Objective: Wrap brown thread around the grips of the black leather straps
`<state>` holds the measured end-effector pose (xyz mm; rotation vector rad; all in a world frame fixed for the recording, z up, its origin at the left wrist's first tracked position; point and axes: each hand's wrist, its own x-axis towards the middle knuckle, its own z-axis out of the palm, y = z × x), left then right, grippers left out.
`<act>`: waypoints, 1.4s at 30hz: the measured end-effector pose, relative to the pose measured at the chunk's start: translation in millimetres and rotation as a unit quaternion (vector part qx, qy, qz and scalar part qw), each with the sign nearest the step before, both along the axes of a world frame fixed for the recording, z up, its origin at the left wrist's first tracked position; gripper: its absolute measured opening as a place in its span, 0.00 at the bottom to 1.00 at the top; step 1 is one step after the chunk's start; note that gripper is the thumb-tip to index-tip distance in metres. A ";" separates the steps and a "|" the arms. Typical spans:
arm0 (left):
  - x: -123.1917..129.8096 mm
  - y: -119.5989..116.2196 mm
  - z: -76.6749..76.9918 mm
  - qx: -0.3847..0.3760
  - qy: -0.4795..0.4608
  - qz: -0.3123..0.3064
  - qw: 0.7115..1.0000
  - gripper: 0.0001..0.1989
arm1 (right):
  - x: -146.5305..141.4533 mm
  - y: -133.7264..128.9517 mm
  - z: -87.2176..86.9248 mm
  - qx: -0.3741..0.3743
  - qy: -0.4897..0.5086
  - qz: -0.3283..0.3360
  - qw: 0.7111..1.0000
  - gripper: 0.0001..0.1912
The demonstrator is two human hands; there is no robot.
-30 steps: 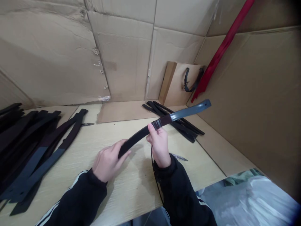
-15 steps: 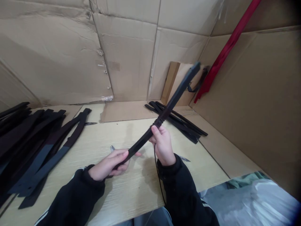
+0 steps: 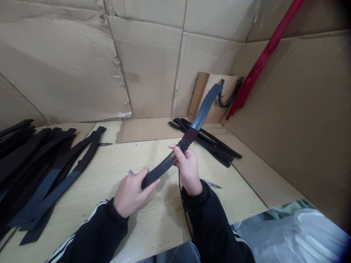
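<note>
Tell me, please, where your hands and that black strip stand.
Left hand closed on lower end of black strip; right hand just below its wrapped band. Strip raised above table. Thin black cord hanging by right wrist.

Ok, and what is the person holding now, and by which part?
Both hands hold one long curved dark strip: the left hand grips its lower end, the right hand holds it just below the cord-wrapped band.

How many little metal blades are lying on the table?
3. One blade lies by the black strips, one by the left hand, and one by the right sleeve. Others may be hidden.
</note>
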<state>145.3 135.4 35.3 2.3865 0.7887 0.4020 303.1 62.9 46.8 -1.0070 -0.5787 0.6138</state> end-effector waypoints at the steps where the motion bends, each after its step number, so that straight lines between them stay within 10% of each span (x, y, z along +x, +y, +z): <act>1: -0.8 1.5 1.7 -0.102 -0.012 -0.039 0.994 0.21 | 0.2 -0.4 1.1 0.001 -0.003 0.017 1.000 0.21; 4: -4.0 7.1 5.5 -0.387 -0.025 -0.149 0.910 0.24 | 1.6 -0.9 3.6 0.011 -0.003 0.056 0.998 0.24; 7: -5.0 8.4 6.8 -0.455 -0.003 -0.177 0.873 0.26 | 2.6 -0.2 2.9 0.017 -0.002 0.049 0.999 0.25; 11: -1.4 0.8 5.9 -0.192 -0.003 -0.061 0.979 0.21 | 1.9 1.0 -1.7 0.008 -0.014 -0.016 1.000 0.22; 15: 2.1 -3.7 5.0 -0.013 0.009 0.015 1.000 0.19 | 0.0 1.2 -1.9 -0.009 -0.044 -0.037 0.998 0.20; 19: 0.4 0.1 5.3 -0.227 -0.019 -0.069 0.971 0.19 | -1.3 0.3 2.7 -0.016 -0.058 0.014 0.998 0.17; 25: -7.8 7.7 6.6 -0.539 -0.039 -0.231 0.809 0.22 | -1.3 -2.7 3.3 0.006 -0.050 0.046 0.998 0.22; 28: -6.0 5.2 10.8 -0.427 -0.024 -0.180 0.886 0.22 | -1.4 -3.1 0.8 0.015 -0.043 0.001 0.999 0.21; 31: -2.3 0.1 13.5 -0.142 -0.033 -0.038 0.989 0.18 | -1.1 -2.6 -1.2 0.013 -0.041 -0.035 0.998 0.19; 34: -1.4 -1.9 13.0 -0.065 -0.032 0.003 0.997 0.20 | -0.8 -2.3 -1.1 0.003 -0.049 -0.027 0.998 0.18; 37: -4.8 2.0 10.9 -0.280 -0.016 -0.062 0.958 0.23 | -1.3 -2.2 1.3 -0.007 -0.048 0.016 0.999 0.18; 42: -12.2 11.4 8.1 -0.547 -0.058 -0.222 0.805 0.26 | -3.8 -3.2 5.8 0.003 -0.025 0.078 0.997 0.25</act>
